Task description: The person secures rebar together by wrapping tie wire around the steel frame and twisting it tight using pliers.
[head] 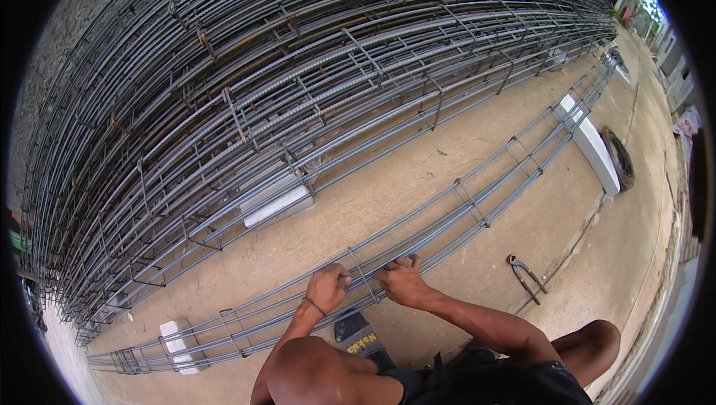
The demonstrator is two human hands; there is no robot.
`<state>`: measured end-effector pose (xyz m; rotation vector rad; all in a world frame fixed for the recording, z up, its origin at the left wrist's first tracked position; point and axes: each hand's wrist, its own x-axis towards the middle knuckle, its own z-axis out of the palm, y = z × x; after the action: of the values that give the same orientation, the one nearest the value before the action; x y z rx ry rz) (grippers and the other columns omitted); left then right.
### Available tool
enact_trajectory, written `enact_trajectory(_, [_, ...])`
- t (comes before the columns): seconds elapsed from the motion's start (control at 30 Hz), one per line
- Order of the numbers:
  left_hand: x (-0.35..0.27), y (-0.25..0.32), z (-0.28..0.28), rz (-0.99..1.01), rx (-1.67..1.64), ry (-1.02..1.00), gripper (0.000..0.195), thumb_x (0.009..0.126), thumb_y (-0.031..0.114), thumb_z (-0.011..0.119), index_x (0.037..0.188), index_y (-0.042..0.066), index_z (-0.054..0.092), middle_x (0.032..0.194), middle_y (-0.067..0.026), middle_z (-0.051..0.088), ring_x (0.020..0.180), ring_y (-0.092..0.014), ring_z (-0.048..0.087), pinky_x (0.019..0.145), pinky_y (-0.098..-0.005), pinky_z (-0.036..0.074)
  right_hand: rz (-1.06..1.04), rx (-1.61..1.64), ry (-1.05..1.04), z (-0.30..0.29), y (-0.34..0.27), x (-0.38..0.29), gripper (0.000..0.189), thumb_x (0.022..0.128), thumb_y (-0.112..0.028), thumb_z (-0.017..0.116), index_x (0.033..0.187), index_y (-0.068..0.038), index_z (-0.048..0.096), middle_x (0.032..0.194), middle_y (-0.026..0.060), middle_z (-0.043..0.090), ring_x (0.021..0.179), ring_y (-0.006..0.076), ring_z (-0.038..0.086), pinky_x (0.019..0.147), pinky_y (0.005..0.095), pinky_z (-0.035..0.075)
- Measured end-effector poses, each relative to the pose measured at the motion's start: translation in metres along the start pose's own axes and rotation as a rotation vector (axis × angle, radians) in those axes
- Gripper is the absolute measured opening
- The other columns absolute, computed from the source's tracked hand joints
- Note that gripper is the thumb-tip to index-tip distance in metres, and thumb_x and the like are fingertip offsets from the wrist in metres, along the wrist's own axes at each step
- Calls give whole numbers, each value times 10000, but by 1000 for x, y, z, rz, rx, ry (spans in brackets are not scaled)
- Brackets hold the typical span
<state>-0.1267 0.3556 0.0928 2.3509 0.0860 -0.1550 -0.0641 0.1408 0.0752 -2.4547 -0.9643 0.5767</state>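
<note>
A long, narrow cage of steel rebar [433,232] with square stirrups runs across the floor before me. My left hand [329,288], a thin dark band at its wrist, is curled around the upper bars just left of a stirrup [362,273]. On the stirrup's other side, my right hand [404,282] bends its fingers over the middle bars. The palms face away, so any tie wire between the fingers is hidden. Several bars pass under both hands. To the right, end-cutting pincers [526,279] lie on the concrete with their handles apart.
White blocks [182,345] and a longer white beam [594,150] support the cage. Beside the beam lies a coil of dark wire [617,160]. A large stack of rebar cages [313,86] fills the far side along a rough wall. My shod foot [363,338] is close below the bars.
</note>
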Motion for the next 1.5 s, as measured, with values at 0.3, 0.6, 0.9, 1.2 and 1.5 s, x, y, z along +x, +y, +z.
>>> enact_trajectory(0.3, [-4, -3, 13, -139, -215, 163, 125, 799, 99, 716, 873, 6, 676, 734, -163, 673, 654, -267, 664, 624, -348, 504, 112, 97, -91, -4, -13, 6, 181, 774, -175, 664, 948, -153, 707, 1005, 80, 661, 1083, 317, 552, 895, 627, 334])
enact_trajectory(0.6, [-5, 18, 26, 162, -88, 247, 79, 776, 8, 675, 855, 7, 677, 817, -151, 667, 731, -282, 653, 644, -346, 505, 194, 376, -154, -16, -13, 16, 108, 721, -122, 617, 798, -115, 693, 837, 154, 683, 887, 361, 647, 837, 569, 392])
enact_trajectory(0.9, [-2, 22, 22, 58, -242, 227, 109, 756, 41, 723, 865, 43, 730, 793, -128, 676, 704, -259, 650, 646, -337, 504, -320, 45, 147, -19, -1, 22, 172, 784, -63, 589, 949, -58, 636, 902, 172, 671, 875, 357, 648, 804, 495, 421])
enact_trajectory(1.2, [-22, 12, 51, 29, -344, 387, 132, 789, 13, 725, 919, 35, 711, 808, -114, 698, 725, -202, 685, 662, -298, 525, -234, 145, 103, -19, -2, 33, 88, 849, -120, 593, 890, -44, 614, 896, 165, 666, 857, 376, 646, 756, 477, 475])
enact_trajectory(1.5, [-18, 12, 52, -185, -665, 345, 304, 848, -27, 687, 1133, -36, 581, 851, -103, 718, 775, -109, 664, 733, -251, 538, -95, 265, -81, -21, -4, 53, 184, 822, -166, 662, 823, 13, 621, 825, 234, 647, 869, 404, 633, 740, 494, 474])
